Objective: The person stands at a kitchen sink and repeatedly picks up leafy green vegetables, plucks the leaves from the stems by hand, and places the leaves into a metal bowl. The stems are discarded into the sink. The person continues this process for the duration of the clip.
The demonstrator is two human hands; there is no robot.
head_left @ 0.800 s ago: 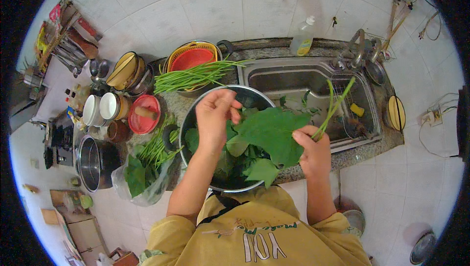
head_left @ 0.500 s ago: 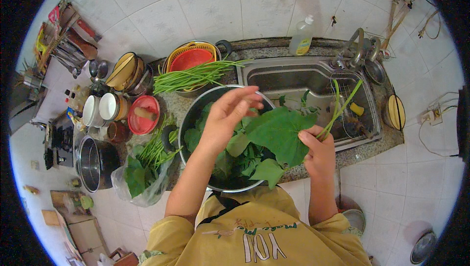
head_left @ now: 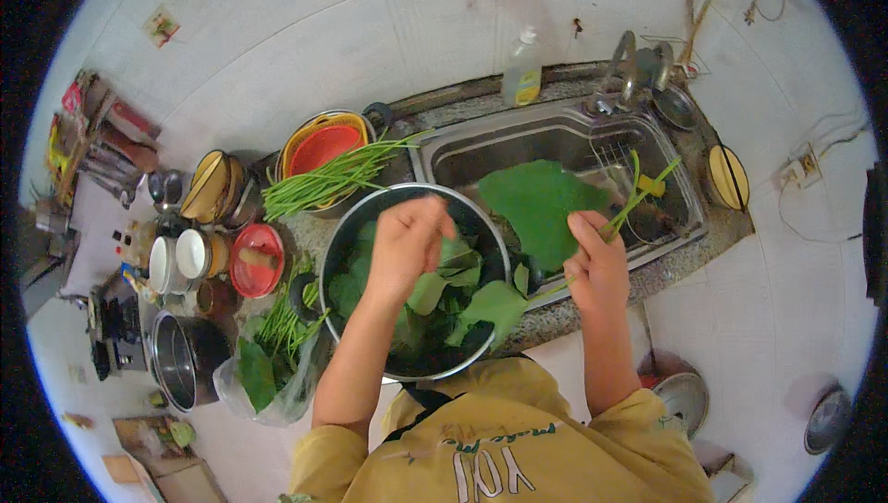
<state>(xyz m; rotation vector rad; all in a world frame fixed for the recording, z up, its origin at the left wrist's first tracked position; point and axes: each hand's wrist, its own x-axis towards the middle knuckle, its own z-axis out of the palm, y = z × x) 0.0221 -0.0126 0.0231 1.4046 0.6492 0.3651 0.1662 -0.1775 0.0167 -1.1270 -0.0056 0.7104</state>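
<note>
My right hand [head_left: 597, 258] is closed round the stems of some leafy greens. A broad green leaf [head_left: 532, 207] spreads left of it over the sink's near side, and the cut stems [head_left: 638, 202] stick out to the right. A second, paler leaf [head_left: 497, 309] hangs from a stem by the same hand, over the pot's right rim. My left hand [head_left: 407, 248] hovers above the big metal pot [head_left: 393, 205], fingers curled in; what they pinch, if anything, cannot be made out. Torn green leaves [head_left: 427, 295] lie inside the pot.
Behind the pot stands a steel sink [head_left: 546, 137] with a faucet [head_left: 629, 73] and soap bottle [head_left: 523, 68]. Bare green stems [head_left: 333, 174] lie across a red basket [head_left: 319, 147]. A plastic bag of greens [head_left: 268, 378], red lid [head_left: 257, 260] and dark pot [head_left: 185, 360] sit left.
My left hand has come down slightly and its spread fingers have curled in. The big leaf has swung up and left over the sink, away from the pot. The whole view has tilted a little.
</note>
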